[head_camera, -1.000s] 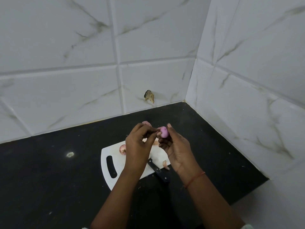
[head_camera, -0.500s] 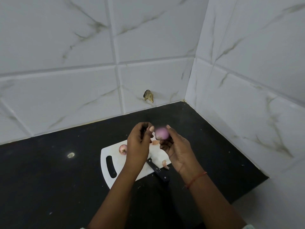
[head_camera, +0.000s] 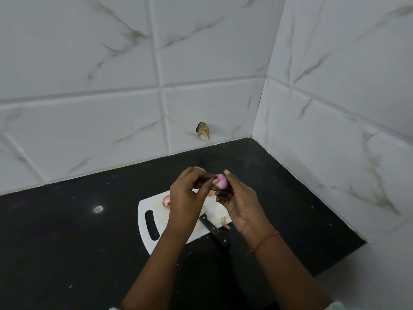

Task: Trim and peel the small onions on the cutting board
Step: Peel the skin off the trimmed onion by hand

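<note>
Right hand [head_camera: 240, 203]: fingers closed around a pink onion [head_camera: 221, 181], held at the fingertips above the board [head_camera: 147, 204]. Left hand [head_camera: 186, 193]: fingertips pinched narrow on a dark strip of skin [head_camera: 210, 177] at the onion's left side. Below the fingers, a second onion [head_camera: 166, 201] lies on the board, partly hidden by the left hand. A knife [head_camera: 214, 230] rests between the wrists, handle over the board's near edge. A peel scrap [head_camera: 224, 222] lies just beside the knife. The board sits on the black worktop [head_camera: 67, 242]
</note>
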The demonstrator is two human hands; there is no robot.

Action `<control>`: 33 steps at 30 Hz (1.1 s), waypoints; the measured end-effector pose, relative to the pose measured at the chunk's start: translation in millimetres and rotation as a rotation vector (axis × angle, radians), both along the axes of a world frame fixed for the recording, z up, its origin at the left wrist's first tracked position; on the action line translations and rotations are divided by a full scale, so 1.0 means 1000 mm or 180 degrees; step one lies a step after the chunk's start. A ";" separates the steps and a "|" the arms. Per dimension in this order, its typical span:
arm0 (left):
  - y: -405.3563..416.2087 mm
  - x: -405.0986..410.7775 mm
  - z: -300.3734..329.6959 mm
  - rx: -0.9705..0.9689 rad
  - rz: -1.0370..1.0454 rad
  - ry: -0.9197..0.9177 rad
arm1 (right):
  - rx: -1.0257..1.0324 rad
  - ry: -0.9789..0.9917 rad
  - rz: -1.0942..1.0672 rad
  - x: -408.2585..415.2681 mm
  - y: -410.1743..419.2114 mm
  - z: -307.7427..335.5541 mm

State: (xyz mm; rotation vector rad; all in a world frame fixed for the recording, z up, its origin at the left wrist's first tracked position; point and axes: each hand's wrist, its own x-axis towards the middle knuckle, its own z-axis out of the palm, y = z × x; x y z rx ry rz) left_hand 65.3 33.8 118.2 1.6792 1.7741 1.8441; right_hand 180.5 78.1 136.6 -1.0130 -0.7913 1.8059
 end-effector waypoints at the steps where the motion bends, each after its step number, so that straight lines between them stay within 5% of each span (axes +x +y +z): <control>1: 0.000 0.001 -0.001 -0.0010 0.0048 0.0085 | -0.0004 0.0007 -0.0004 0.000 0.000 -0.001; 12: 0.010 0.009 -0.014 -0.0416 0.0176 0.0056 | 0.0007 -0.0189 0.0009 0.004 0.005 -0.011; 18: 0.012 0.003 -0.019 -0.0444 -0.0077 -0.0729 | 0.0095 -0.0206 -0.0027 0.011 0.011 -0.017; 33: 0.011 0.011 -0.016 -0.0233 -0.0127 0.0274 | 0.0044 -0.0169 -0.0194 0.015 0.016 -0.021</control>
